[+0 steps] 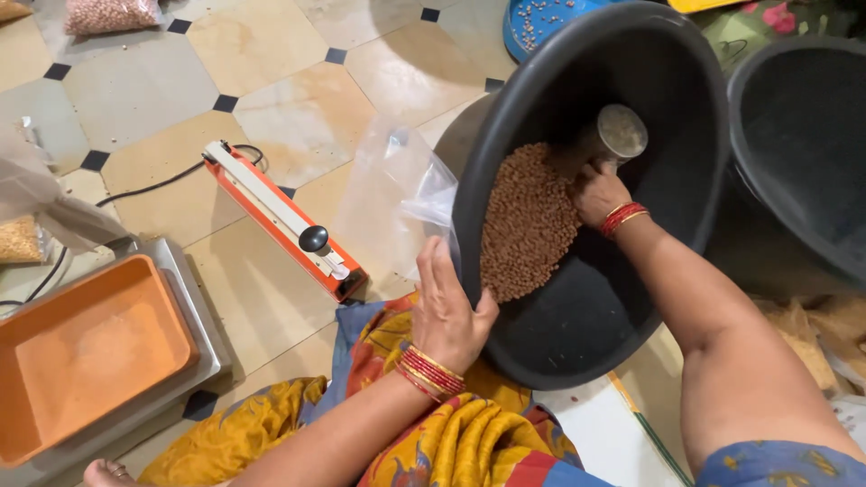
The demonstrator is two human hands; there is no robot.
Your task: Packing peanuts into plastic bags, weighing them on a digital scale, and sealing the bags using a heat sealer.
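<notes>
A large black plastic tub [577,334] is tilted toward me, with a heap of small brown grains [528,221] lying against its lower wall. My left hand [446,311] grips the tub's near rim and also pinches a clear plastic bag [397,194] that hangs outside the rim. Inside the tub, my right hand [597,191] holds a steel cup [613,137] at the top of the grain heap. Red and gold bangles sit on both wrists.
An orange heat sealer [280,216] with a black cord lies on the tiled floor to the left. An orange tray [86,347] rests on a metal scale at lower left. A second black tub [803,144] stands at right, a blue plate [532,22] behind.
</notes>
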